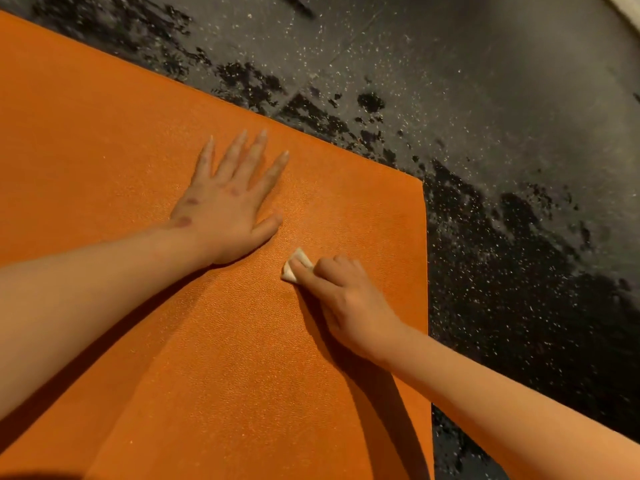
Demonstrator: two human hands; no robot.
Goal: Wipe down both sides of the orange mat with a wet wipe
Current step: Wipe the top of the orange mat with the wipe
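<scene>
The orange mat lies flat on the floor and fills the left and middle of the view; its far right corner sits at the upper right. My left hand presses flat on the mat with fingers spread. Just to its right, my right hand has curled fingers and pinches a small folded white wet wipe against the mat's surface. Most of the wipe is hidden under my fingers.
Dark speckled rubber floor surrounds the mat on the top and right, with wet-looking black patches along the mat's edge. A pale object shows at the top right corner.
</scene>
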